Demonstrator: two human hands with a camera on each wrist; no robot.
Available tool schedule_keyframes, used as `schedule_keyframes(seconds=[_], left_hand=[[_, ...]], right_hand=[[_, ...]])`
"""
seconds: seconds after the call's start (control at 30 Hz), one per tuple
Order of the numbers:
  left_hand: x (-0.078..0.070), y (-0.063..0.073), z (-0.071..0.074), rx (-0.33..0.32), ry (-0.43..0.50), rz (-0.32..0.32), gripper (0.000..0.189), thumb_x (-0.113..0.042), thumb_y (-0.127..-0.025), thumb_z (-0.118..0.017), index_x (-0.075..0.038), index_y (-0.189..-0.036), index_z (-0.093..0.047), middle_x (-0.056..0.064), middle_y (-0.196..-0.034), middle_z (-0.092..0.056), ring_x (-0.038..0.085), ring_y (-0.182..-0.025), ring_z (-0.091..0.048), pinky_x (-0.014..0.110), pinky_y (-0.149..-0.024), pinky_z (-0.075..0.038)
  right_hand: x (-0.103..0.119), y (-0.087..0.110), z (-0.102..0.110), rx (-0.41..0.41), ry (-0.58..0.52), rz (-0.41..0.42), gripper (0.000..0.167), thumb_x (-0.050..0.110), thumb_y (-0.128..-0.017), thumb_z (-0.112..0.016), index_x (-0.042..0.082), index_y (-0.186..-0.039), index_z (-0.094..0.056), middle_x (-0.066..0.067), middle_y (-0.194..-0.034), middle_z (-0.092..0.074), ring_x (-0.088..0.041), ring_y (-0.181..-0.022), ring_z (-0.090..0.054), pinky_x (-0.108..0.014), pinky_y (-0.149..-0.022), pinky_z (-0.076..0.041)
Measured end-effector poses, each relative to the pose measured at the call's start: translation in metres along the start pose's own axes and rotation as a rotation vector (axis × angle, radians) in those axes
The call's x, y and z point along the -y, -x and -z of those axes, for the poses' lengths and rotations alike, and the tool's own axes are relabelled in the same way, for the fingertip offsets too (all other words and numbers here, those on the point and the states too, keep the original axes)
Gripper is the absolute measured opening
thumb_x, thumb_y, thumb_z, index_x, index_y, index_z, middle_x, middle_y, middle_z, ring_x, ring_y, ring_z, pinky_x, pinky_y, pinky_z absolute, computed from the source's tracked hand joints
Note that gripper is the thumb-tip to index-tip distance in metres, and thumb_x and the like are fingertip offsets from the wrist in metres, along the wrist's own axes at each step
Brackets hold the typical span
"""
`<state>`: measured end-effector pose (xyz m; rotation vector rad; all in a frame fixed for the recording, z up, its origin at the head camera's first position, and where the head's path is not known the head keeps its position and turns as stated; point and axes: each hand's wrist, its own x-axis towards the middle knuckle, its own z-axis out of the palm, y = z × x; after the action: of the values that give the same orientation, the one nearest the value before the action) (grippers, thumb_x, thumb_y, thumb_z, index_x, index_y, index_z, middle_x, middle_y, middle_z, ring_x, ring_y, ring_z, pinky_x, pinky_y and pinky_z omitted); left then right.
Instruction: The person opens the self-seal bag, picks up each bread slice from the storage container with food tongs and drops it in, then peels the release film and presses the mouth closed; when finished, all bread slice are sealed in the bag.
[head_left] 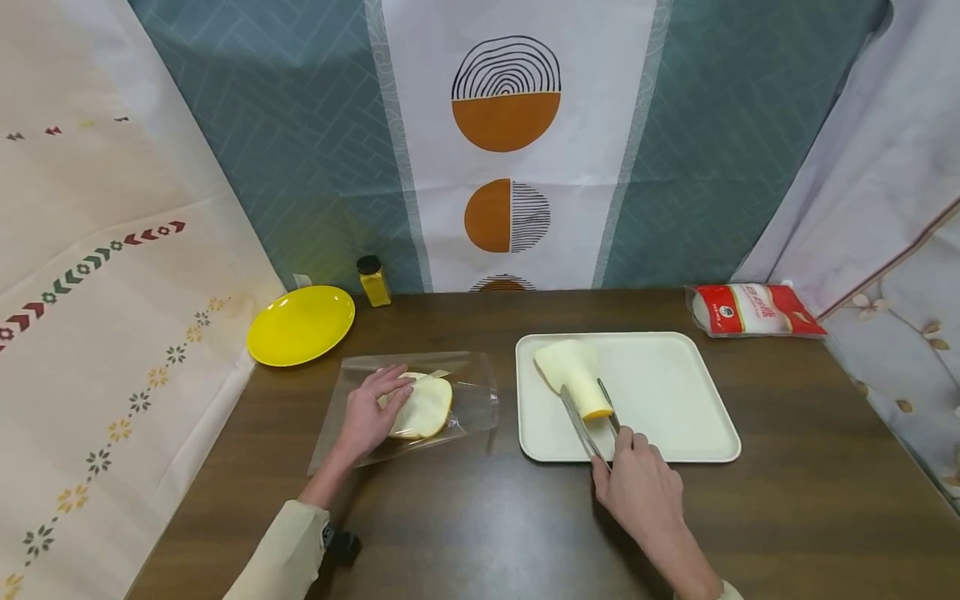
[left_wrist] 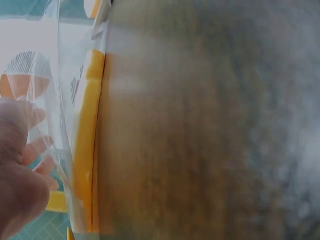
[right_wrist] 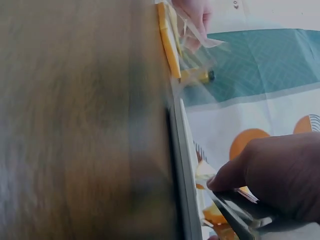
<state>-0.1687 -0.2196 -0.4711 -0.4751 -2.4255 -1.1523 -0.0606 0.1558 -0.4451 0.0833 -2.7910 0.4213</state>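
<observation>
On the left of the table lies a clear plastic bag (head_left: 476,392) with a pale bread slice (head_left: 431,408) in it, its yellow crust (left_wrist: 90,125) showing in the left wrist view. My left hand (head_left: 372,415) holds the bag's upper film, fingers bent over the slice. To the right, my right hand (head_left: 641,487) grips metal tongs (head_left: 576,417). The tong arms stand either side of bread (head_left: 577,371) on a white tray (head_left: 667,392). That bread is curled into a roll at its near end, with a flatter, wider part behind.
A yellow plate (head_left: 300,325) stands at the back left, beside a small yellow bottle with a black cap (head_left: 373,281). A red and white packet (head_left: 756,310) lies at the back right. Patterned cloths (head_left: 510,167) hang along the table's back and sides.
</observation>
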Motion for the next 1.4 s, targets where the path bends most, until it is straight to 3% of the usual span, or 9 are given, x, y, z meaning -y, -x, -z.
schedule_keyframes(seconds=[0.23, 0.47, 0.73, 0.97, 1.4], left_hand=[[-0.002, -0.001, 0.001, -0.004, 0.013, -0.014, 0.017, -0.001, -0.089, -0.074, 0.001, -0.106, -0.077, 0.022, -0.123, -0.067, 0.045, -0.122, -0.055, 0.061, -0.101, -0.040], [-0.001, 0.001, 0.001, -0.007, 0.012, -0.015, 0.018, 0.000, -0.089, -0.074, 0.001, -0.106, -0.076, 0.021, -0.123, -0.067, 0.044, -0.122, -0.056, 0.060, -0.102, -0.040], [0.000, 0.000, 0.001, -0.016, 0.009, -0.027, 0.018, 0.001, -0.088, -0.074, 0.001, -0.106, -0.077, 0.021, -0.122, -0.067, 0.045, -0.120, -0.057, 0.061, -0.101, -0.041], [-0.001, 0.000, 0.001, -0.004, 0.010, -0.016, 0.018, 0.000, -0.089, -0.073, 0.002, -0.106, -0.076, 0.022, -0.122, -0.067, 0.045, -0.121, -0.056, 0.061, -0.101, -0.040], [-0.001, 0.000, 0.003, -0.002, 0.003, -0.023, 0.018, -0.001, -0.089, -0.074, 0.001, -0.106, -0.076, 0.021, -0.123, -0.067, 0.045, -0.121, -0.056, 0.060, -0.101, -0.041]], right_hand=[[-0.013, 0.001, 0.007, 0.004, 0.024, 0.022, 0.048, 0.023, -0.081, -0.080, -0.009, -0.107, -0.056, -0.015, -0.079, -0.054, -0.037, -0.068, -0.058, -0.049, -0.040, -0.044], [-0.023, 0.002, 0.012, -0.027, 0.020, 0.060, 0.049, 0.020, -0.080, -0.082, -0.006, -0.113, -0.057, -0.014, -0.084, -0.057, -0.036, -0.072, -0.058, -0.049, -0.039, -0.043], [-0.033, -0.004, 0.018, -0.099, 0.031, 0.158, 0.052, 0.015, -0.074, -0.085, -0.005, -0.114, -0.058, -0.013, -0.083, -0.059, -0.033, -0.070, -0.056, -0.046, -0.038, -0.043], [-0.032, -0.007, 0.025, -0.038, 0.026, 0.195, 0.053, 0.018, -0.077, -0.084, 0.000, -0.121, -0.061, -0.014, -0.097, -0.065, -0.033, -0.082, -0.060, -0.048, -0.045, -0.048], [-0.017, -0.014, 0.033, -0.008, 0.048, 0.343, 0.056, 0.020, -0.078, -0.083, 0.002, -0.127, -0.063, -0.009, -0.106, -0.068, -0.028, -0.090, -0.061, -0.043, -0.052, -0.053]])
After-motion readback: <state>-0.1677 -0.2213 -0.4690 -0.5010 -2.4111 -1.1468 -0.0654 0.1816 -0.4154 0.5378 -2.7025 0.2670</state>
